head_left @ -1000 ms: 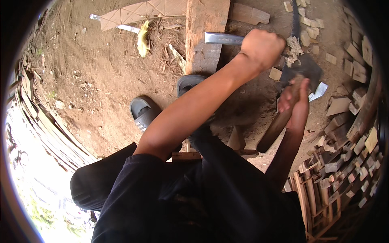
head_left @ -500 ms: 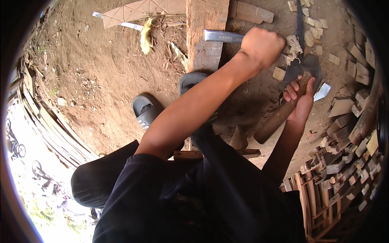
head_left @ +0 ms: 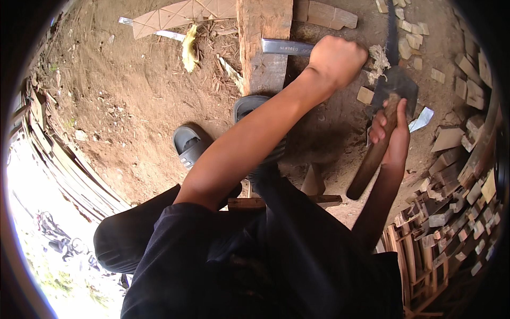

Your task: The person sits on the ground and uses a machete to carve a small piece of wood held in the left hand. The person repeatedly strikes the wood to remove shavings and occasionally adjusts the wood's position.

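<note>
Right of the plank [head_left: 265, 74], the left hand [head_left: 338, 61], arm outstretched, clenches a metal blade [head_left: 287, 47] reaching over it; farther right, the right hand [head_left: 394, 133] has fingers wrapped round a slanted handle [head_left: 365, 171].

Upper centre of the frame now: timber beam [head_left: 264, 26] on the ground [head_left: 127, 80], chisel [head_left: 284, 47] over it, left fingers [head_left: 357, 50] round the chisel's right end. Upper left, board [head_left: 183, 17], leaf [head_left: 189, 50] just below. Right of centre, right fingers [head_left: 378, 127] round a tool handle [head_left: 367, 165]; offcuts [head_left: 406, 49] upper right, wood pile [head_left: 457, 207] down the right edge. Below the beam, sandals [head_left: 191, 151].
</note>
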The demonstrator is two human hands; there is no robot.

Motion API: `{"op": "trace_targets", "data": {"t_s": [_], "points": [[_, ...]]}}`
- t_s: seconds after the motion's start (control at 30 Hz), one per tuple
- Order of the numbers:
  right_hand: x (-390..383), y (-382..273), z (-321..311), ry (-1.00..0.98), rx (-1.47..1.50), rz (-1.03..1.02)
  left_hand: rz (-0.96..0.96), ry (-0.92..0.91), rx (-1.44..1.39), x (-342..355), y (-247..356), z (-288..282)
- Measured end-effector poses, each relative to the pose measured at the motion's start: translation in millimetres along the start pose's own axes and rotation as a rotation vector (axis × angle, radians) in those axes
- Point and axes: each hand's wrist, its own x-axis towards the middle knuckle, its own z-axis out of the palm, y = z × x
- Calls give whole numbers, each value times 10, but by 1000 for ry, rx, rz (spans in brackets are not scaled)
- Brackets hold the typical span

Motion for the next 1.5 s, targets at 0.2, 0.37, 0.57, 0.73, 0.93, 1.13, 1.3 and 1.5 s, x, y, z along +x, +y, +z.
{"op": "trace_targets", "data": {"t_s": [0.2,0.37,0.57,0.73,0.93,1.13,1.3,1.5], "points": [[-82,-10,25,-64,-149,88,31,-12,11,-67,-31,47],[102,78,-8,12,174,-38,22,5,15,-30,-30,68],[25,60,-9,-20,88,23,51,-13,38,-86,-20,-13],[-112,5,83,-68,-161,116,53,5,34,-93,-58,-2],[19,56,88,3,62,19,41,24,36,-109,-32,-25],[-12,42,21,-5,74,45,85,-36,78,-169,-47,8],[-125,27,115,-36,-169,177,91,-71,89,-224,-81,-14],[-59,106,190,43,15,109,55,-37,55,-177,-53,-116]]}}
